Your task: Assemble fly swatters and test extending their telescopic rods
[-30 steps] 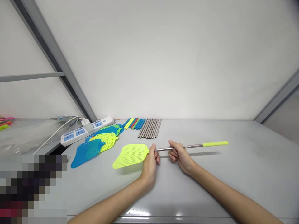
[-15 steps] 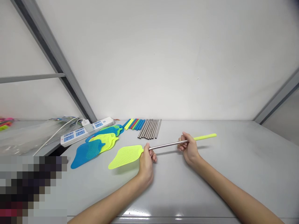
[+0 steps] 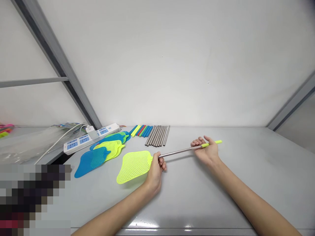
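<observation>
Table (image 3: 246,170): fly swatter (image 3: 134,165) near the middle. Spare swatter heads (image 3: 103,150) lie to its left; power strip (image 3: 91,137) behind those. Handle grips (image 3: 142,130) and metal rods (image 3: 158,135) side by side against the wall behind.

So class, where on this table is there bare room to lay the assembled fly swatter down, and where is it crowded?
Bare table lies right of the right hand, out to the far right corner, and along the near edge around both forearms. The back left is crowded: loose swatter heads, the power strip, coloured grips and metal rods lie close together.
</observation>
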A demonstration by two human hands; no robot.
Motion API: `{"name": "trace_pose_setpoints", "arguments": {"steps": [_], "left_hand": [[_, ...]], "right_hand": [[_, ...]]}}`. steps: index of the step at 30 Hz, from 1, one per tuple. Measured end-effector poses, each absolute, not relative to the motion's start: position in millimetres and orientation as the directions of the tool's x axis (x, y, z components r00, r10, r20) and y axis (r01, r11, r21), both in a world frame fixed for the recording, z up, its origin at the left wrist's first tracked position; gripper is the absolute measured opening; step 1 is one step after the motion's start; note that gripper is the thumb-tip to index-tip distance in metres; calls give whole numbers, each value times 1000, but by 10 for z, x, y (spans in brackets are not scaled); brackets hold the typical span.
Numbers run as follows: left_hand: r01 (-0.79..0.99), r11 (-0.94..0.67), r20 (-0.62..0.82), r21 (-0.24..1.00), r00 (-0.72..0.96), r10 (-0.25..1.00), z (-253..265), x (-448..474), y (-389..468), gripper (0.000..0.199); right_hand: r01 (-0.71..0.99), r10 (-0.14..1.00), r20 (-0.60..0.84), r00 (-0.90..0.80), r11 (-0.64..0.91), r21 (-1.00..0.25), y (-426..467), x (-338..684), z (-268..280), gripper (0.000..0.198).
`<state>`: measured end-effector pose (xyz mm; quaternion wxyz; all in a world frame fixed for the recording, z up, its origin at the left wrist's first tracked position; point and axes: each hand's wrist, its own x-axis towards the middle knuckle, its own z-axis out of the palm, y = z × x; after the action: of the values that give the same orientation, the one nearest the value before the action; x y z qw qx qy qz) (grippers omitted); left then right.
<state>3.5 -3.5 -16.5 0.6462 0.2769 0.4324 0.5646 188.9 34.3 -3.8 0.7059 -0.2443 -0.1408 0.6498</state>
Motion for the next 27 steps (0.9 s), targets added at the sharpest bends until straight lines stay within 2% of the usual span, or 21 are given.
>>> {"name": "trace_pose_setpoints", "arguments": {"steps": [3, 6, 10, 15, 23, 27], "left_hand": [[-480, 202, -232, 854, -4, 973, -166, 38, -54, 24], [-452, 174, -184, 875, 22, 983, -160, 35, -72, 20], [-402, 101, -78, 910, 72, 994, -131, 35, -131, 31], [-312, 10, 85, 950, 290, 953, -73, 87, -260, 35], [-294, 158, 26, 943, 537, 843, -124, 104, -227, 41], [-264, 208, -5, 942, 608, 794, -140, 103, -216, 44]], "right_hand": [[-900, 983, -131, 130, 62, -431, 342, 1977, 27, 17], [-897, 982, -138, 130, 57, -439, 331, 2032, 32, 18], [-889, 986, -140, 87, 13, -458, 319, 2022, -34, 19], [-912, 988, -150, 42, -23, -410, 324, 2010, -82, 22], [-950, 987, -152, 42, -8, -313, 327, 2055, -38, 25], [-958, 984, -170, 46, -5, -287, 327, 2054, -7, 27]]}}
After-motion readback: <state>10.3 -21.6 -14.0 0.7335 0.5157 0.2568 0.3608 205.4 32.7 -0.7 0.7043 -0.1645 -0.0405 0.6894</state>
